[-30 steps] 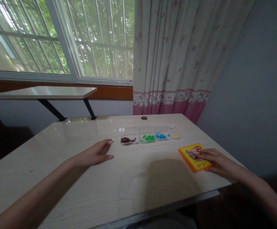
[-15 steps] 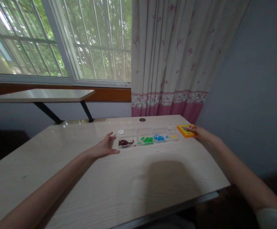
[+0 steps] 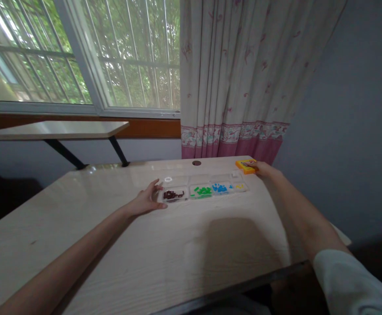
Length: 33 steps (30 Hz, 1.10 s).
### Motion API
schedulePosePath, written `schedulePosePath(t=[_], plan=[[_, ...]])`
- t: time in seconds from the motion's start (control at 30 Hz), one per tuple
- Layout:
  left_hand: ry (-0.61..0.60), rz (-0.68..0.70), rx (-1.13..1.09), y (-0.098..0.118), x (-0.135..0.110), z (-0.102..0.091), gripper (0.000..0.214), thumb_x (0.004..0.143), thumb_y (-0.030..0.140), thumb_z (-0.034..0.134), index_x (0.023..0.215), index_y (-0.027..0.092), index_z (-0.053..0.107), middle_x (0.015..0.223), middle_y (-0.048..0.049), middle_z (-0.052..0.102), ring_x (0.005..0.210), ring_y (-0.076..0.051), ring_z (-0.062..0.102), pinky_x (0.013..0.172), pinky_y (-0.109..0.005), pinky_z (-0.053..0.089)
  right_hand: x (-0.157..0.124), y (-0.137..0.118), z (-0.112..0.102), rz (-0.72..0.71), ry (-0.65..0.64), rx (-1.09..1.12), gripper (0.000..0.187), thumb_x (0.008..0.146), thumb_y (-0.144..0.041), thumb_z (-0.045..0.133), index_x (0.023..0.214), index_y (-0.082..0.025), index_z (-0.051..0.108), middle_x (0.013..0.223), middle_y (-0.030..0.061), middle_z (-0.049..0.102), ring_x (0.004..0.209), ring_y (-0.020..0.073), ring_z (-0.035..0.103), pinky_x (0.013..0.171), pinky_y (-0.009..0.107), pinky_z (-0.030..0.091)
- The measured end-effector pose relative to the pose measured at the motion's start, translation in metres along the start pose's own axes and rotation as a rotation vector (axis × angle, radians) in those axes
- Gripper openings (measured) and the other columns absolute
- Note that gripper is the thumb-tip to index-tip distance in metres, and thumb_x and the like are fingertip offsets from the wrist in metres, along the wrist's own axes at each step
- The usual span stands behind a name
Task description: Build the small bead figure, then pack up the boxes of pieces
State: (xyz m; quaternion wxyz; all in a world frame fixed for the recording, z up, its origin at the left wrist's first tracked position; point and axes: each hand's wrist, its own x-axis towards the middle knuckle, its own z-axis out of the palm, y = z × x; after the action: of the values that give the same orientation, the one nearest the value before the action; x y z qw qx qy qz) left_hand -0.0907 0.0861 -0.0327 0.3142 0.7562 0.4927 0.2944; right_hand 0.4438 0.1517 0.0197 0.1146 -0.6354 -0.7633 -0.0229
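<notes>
I read the right hand [image 3: 263, 169] as resting its fingers on the orange box [image 3: 245, 166] at the table's [image 3: 145, 262] far right corner (full grasp unclear). Left hand [image 3: 146, 200] open, touching the clear compartment tray [image 3: 204, 187] at its left end.

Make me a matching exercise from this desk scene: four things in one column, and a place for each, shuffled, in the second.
Things:
1. orange box
2. brown pieces
3. left hand
4. yellow pieces

Places:
A. right end of the clear tray
B. far right corner of the desk, under the right hand
C. on the desk at the tray's left end
D. leftmost filled section of the tray

Pairs: 1-B, 2-D, 3-C, 4-A
</notes>
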Motion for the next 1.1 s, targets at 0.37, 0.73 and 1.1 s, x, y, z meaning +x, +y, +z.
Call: schedulePosePath(t=[0.37,0.73,1.1], plan=[[0.000,-0.011,0.127,0.013,0.007,0.004,0.107,0.056,0.045,0.070,0.138,0.013,0.008,0.121,-0.0177,0.049,0.115,-0.032,0.043,0.098,-0.048,0.026,0.027,-0.043,-0.027,0.038,0.038,-0.116,0.045,0.072,-0.009,0.054,0.116,-0.005,0.054,0.113,0.0184,0.057,0.106,0.0245,0.051,0.092,0.031,0.037],[-0.013,0.070,0.016,0.009,-0.023,0.004,0.102,0.060,0.038,0.070,0.137,0.019,0.007,0.115,-0.0111,0.047,0.109,-0.027,0.047,0.098,-0.047,0.028,0.007,-0.275,-0.018,-0.806,0.108,0.391,0.043,0.082,-0.024,0.049,0.123,-0.014,0.043,0.124,0.0105,0.049,0.115,0.0175,0.043,0.097,0.035,0.033],[-0.013,0.061,0.014,0.020,-0.041,0.000,0.108,0.059,0.038,0.070,0.136,0.021,-0.003,0.106,-0.0070,0.047,0.096,-0.023,0.053,0.087,-0.041,0.039,-0.033,-0.335,0.015,-0.667,0.149,0.452,0.027,0.087,-0.024,0.044,0.107,-0.013,0.057,0.101,0.0090,0.061,0.096,0.0174,0.052,0.088,0.032,0.037]])
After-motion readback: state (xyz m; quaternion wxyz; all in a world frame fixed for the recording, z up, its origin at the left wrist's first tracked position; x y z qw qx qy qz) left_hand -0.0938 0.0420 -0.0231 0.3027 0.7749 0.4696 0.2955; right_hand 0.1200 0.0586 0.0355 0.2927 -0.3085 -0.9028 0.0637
